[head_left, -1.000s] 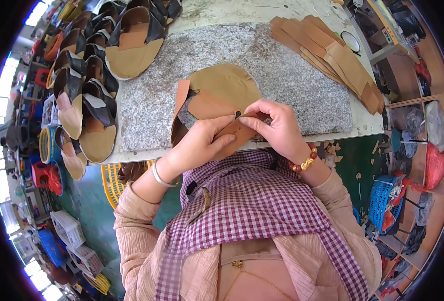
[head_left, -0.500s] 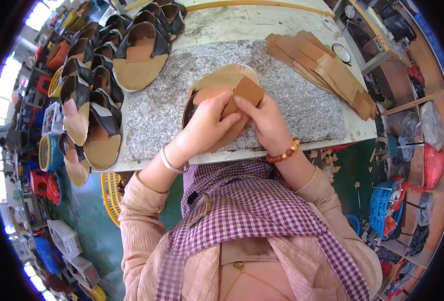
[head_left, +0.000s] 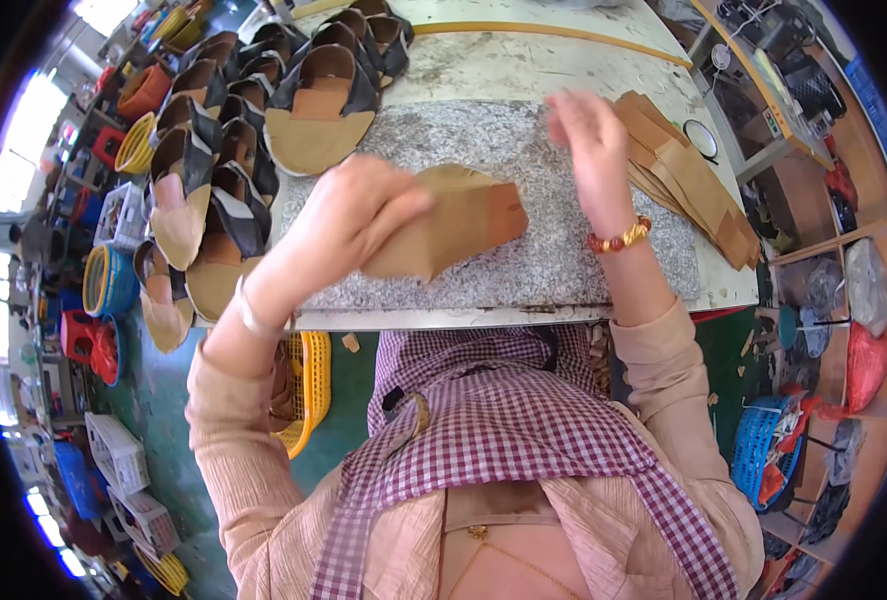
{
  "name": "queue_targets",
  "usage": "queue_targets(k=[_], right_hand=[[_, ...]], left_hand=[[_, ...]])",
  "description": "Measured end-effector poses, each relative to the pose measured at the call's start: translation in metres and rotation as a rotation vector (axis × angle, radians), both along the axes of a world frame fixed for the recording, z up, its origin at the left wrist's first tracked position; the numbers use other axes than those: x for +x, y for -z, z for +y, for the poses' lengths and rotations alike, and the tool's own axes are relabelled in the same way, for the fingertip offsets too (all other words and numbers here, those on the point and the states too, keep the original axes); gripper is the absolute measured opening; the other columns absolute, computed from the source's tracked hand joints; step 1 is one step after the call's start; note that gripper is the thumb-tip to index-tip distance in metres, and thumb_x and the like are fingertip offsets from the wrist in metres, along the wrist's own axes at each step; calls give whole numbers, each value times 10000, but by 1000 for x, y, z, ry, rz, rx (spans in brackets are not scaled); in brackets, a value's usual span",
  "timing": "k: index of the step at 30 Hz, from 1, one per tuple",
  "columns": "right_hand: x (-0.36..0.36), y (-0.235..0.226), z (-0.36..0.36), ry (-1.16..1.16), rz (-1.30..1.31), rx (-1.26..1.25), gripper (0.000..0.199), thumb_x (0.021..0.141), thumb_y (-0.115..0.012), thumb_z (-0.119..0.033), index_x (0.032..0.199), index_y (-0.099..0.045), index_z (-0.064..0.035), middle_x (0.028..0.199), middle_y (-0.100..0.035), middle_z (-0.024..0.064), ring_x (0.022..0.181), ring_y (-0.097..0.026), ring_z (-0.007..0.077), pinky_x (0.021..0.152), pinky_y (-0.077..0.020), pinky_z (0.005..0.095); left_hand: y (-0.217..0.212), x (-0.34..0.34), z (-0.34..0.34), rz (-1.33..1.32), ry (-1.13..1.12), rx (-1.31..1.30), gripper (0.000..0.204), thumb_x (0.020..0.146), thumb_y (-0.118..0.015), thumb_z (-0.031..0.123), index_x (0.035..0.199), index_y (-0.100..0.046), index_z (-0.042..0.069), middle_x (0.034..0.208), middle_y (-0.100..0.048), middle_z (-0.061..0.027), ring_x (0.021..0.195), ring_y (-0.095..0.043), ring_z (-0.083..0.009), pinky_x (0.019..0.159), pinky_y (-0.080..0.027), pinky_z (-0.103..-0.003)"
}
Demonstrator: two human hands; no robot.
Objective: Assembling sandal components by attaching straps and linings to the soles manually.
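The left hand [head_left: 348, 215] has its grip closed on a tan insole piece [head_left: 453, 220], lifted just above the speckled granite slab [head_left: 523, 150] that lies on the counter [head_left: 523, 70]. The right hand [head_left: 588, 135] is released, fingers spread and blurred, held over the slab's right part close to a stack of tan insole pieces [head_left: 693, 175] – it touches nothing that can be made out. A bead bracelet [head_left: 618, 238] circles the right wrist.

On the floor to the right stands a blue mesh basket [head_left: 763, 440] with red material in it (what kind cannot be told). At the near left, under the counter edge, a yellow slotted crate [head_left: 308, 385] stands; its contents are hidden. Further left a small blue basket [head_left: 113, 280] and a yellow basket [head_left: 138, 145] sit among rows of dark-strapped sandals [head_left: 253, 130] with tan soles, which crowd the counter's left and far-left side.

The counter is pale and worn, with a yellow strip along its far edge. The floor is green – white crates [head_left: 113, 455] stand at the far left, shelves [head_left: 843, 250] at the right.
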State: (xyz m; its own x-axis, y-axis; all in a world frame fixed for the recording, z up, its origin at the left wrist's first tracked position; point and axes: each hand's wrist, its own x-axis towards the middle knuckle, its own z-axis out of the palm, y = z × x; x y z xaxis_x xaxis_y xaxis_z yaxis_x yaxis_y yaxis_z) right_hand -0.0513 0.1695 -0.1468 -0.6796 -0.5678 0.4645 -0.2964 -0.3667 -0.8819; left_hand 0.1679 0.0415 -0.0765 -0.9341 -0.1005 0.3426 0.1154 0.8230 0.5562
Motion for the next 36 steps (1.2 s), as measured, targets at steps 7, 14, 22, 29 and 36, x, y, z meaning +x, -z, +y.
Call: queue_targets(k=[7, 14, 22, 29, 36], right_hand=[[38, -60, -8, -264, 436, 340, 255, 967, -666, -273, 926, -678, -22, 766, -668, 16, 587, -524, 84, 561, -402, 200], [33, -41, -22, -96, -244, 23, 371, 963, -676, -339, 730, -602, -60, 655, -587, -13, 564, -470, 39, 507, -375, 177], [54, -26, -20, -89, -414, -139, 276, 996, -636, -288, 876, -663, -41, 776, -655, 9, 652, -545, 49, 600, -435, 175], [42, -17, -9, -146, -384, -94, 262, 974, -666, -269, 812, -608, -70, 731, -592, -16, 666, -511, 38, 586, -412, 183], [38, -49, 23, 251, 597, -71, 134, 853, -734, -114, 917, -644, -36, 849, -632, 50, 693, -572, 105, 613, -451, 231]], left_hand=[[-10, -53, -27, 598, -324, -295, 116, 942, -603, 100, 1007, -646, 13, 825, -666, -93, 670, -585, -252, 671, -478, -341], [51, -32, 59, 397, -218, 1027, 250, 922, -645, 39, 1162, -590, -6, 849, -647, -36, 795, -631, -131, 738, -517, -225], [63, -66, 75, 605, -108, 1583, 208, 942, -653, 50, 1134, -580, 21, 872, -635, -25, 599, -548, -54, 483, -421, -162], [56, -64, 75, 534, -141, 1449, 168, 948, -641, 38, 1105, -580, 22, 784, -620, -16, 514, -484, -27, 402, -332, -146], [51, -57, 78, 475, -224, 1359, 146, 949, -643, 41, 1076, -578, 8, 713, -602, -12, 493, -466, -34, 412, -337, -152]])
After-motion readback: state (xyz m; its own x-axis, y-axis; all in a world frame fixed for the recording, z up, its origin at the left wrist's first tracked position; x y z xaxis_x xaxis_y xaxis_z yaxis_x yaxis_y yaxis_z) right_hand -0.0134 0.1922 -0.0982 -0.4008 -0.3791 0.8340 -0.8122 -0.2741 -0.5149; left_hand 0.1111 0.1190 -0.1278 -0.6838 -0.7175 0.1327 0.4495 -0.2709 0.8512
